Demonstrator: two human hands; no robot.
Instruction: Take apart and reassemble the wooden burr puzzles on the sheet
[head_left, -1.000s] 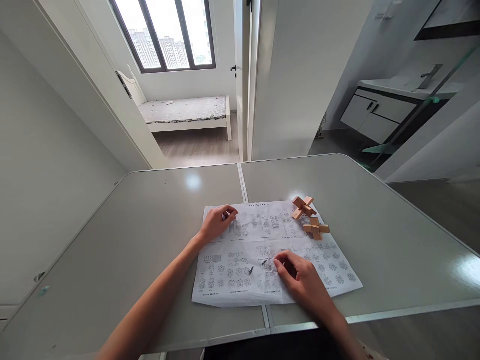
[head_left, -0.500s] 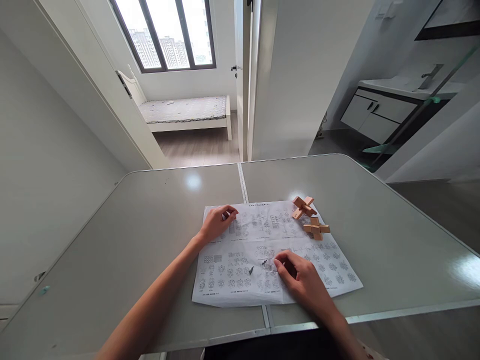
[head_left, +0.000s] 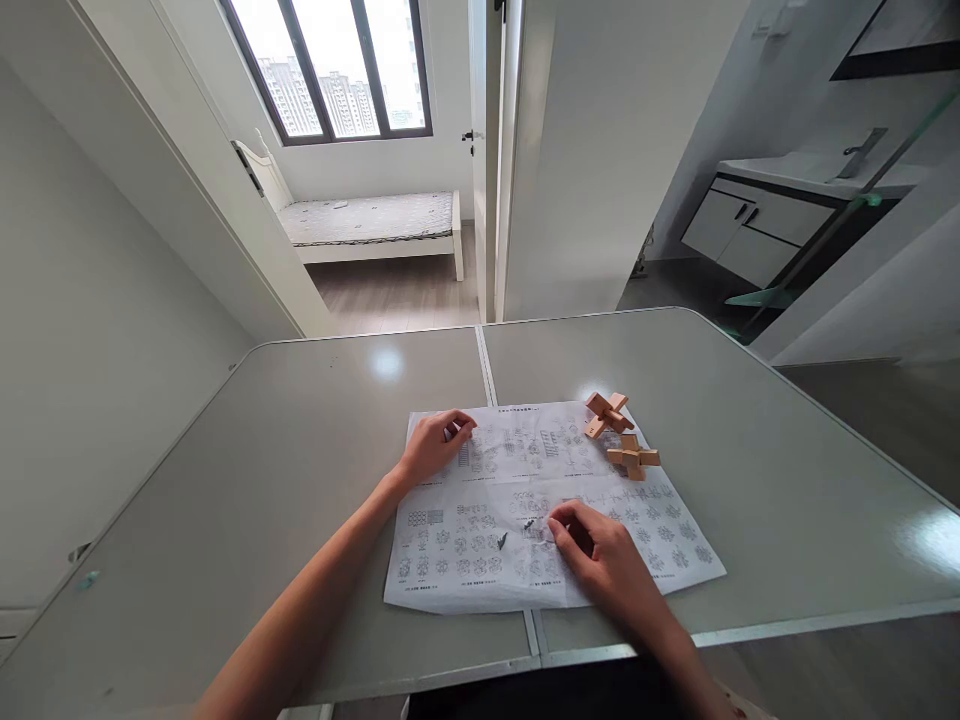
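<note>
A large white instruction sheet point(head_left: 510, 590) printed with rows of small diagrams lies creased on the table. My left hand point(head_left: 435, 443) rests on its upper left part, fingers curled and thumb drawn close to the forefinger. Over the lower middle of the sheet, my right hand point(head_left: 596, 545) is closed in a pinch. I cannot make out anything between the fingertips of either hand. Two small dark scraps or marks point(head_left: 502, 541) show left of my right hand. At the sheet's upper right sit two wooden interlocking puzzles, one reddish point(head_left: 607, 415) and one lighter point(head_left: 634, 457), apart from both hands.
The grey table point(head_left: 750, 450) has a metal seam across its middle and a metal front edge. Beyond it are a doorway, a bed point(head_left: 375, 220) under a window, and a washbasin cabinet point(head_left: 757, 225) at the right.
</note>
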